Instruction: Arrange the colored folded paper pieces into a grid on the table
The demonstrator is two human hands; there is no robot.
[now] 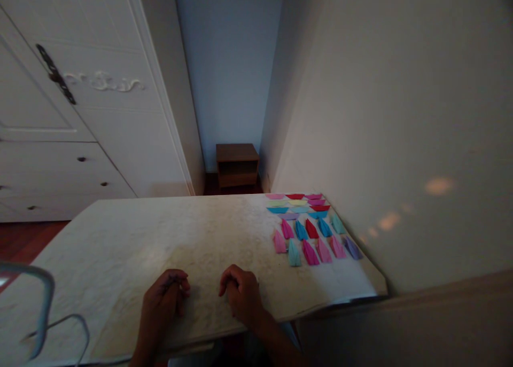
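Near the front edge of the pale table point(132, 239), my left hand point(162, 300) is closed, its thumb and fingers curled together. A small dark patch shows between them, and I cannot make out what it is. My right hand point(242, 295) rests a little to the right with its fingers curled in, and no object shows in it. The two hands are apart. On the right side of the table lie several folded paper pieces, among them a light green one point(294, 254), a purple one point(352, 248) and a flat red one point(319, 208).
A wall point(380, 132) runs along the table's right side. White cabinets point(116, 137) stand at the left, and a small brown nightstand point(237, 153) is beyond the far edge. A grey bent tube point(48, 297) rises at the lower left.
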